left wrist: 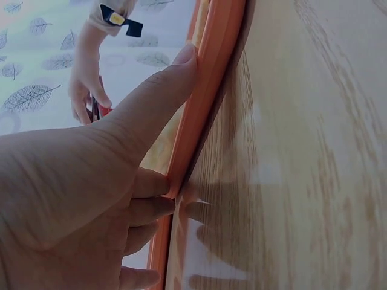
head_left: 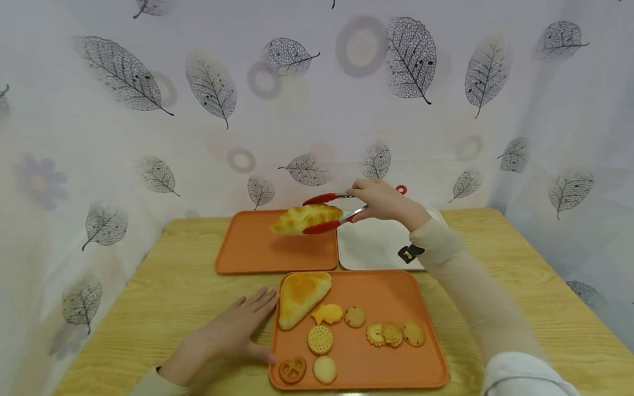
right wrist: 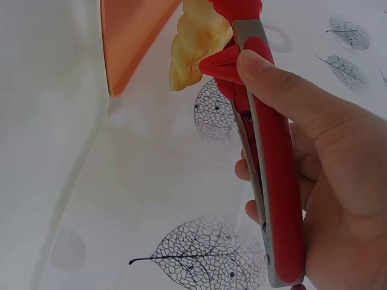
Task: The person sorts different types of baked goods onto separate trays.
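In the head view my right hand (head_left: 378,201) grips red-and-steel tongs (head_left: 324,226), whose red tips clasp a long twisted bread loaf (head_left: 295,219). The loaf hangs above the far orange tray (head_left: 247,258). Seen from the right wrist, my thumb and fingers wrap the tongs' red handle (right wrist: 275,175), and part of the loaf (right wrist: 192,45) shows beyond it. My left hand (head_left: 238,324) lies with fingers extended at the left edge of the near orange tray (head_left: 381,368). In the left wrist view its thumb and fingertips touch the tray's rim (left wrist: 208,78).
A white tray (head_left: 371,250) stands beside the far orange one. On the near tray lie a triangular bread (head_left: 302,297), a fish-shaped biscuit (head_left: 328,313), a pretzel biscuit (head_left: 292,370), a round dotted biscuit (head_left: 320,340) and several other cookies. A leaf-print cloth (head_left: 317,110) hangs behind the wooden table.
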### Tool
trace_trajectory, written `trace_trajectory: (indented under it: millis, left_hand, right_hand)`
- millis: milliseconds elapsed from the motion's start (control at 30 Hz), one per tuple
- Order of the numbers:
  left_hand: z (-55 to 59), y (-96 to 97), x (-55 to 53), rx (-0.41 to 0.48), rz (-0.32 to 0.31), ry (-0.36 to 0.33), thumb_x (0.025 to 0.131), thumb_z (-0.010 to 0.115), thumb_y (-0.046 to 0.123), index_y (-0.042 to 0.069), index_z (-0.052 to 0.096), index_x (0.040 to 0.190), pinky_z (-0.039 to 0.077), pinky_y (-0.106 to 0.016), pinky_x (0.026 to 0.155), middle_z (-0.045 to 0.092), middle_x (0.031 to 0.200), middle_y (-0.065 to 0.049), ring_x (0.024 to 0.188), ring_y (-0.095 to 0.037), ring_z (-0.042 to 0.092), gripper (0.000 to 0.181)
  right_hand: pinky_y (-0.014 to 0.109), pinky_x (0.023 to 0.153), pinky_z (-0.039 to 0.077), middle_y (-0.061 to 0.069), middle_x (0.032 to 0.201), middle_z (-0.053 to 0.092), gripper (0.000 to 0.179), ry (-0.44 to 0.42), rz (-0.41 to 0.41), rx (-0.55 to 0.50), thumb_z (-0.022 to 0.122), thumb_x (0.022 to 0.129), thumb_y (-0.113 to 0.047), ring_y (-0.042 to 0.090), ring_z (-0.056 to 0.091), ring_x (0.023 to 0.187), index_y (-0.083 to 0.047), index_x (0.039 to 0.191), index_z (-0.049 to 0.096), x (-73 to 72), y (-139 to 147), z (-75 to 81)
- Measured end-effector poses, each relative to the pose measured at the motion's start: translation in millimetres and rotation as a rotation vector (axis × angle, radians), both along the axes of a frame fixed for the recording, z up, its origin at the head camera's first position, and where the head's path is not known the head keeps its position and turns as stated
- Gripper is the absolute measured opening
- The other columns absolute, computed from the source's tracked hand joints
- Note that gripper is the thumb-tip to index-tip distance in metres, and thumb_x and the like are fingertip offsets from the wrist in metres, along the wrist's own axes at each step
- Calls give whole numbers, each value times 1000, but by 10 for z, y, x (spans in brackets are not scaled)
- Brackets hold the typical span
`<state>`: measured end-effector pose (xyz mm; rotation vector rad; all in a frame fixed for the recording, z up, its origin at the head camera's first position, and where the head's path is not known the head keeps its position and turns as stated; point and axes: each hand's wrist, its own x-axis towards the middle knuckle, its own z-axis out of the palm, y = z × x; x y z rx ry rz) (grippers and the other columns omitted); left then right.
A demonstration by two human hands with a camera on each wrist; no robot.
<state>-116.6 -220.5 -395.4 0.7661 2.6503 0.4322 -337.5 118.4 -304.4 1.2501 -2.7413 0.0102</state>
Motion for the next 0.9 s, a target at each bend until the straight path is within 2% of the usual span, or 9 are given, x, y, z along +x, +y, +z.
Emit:
trace_trajectory:
  millis: [167,400,733,900]
  left_hand:
    - [1,12,-14,3,12,-12,74,62,74,6,19,156,19,-65,117,17,163,-14,152,-35,12,114]
    - [1,38,-30,6,22,-7,74,63,73,6,20,156,20,-64,117,18,163,-15,151,-35,13,114]
    - [27,32,-44,2,15,-19,75,62,73,6,20,156,20,-64,117,19,163,-14,152,-35,14,113]
    - [29,26,-44,0,15,-17,74,62,73,6,20,156,21,-64,116,19,163,-14,151,-35,14,113]
  right_hand:
    - [49,92,47,13,120,58,72,-26,-25,32,74,82,-47,28,58,107,-5,137,55,-166,-190,-117]
    - [46,91,45,12,122,57,69,-49,-47,33,73,84,-45,27,56,111,-7,138,54,-337,-429,-259]
    - [53,104,41,13,134,53,71,-147,-137,37,71,85,-47,29,50,125,-9,142,51,-486,-833,-492]
    - [53,103,43,13,130,55,70,-165,-132,51,71,85,-48,29,53,121,-8,140,52,-508,-971,-550]
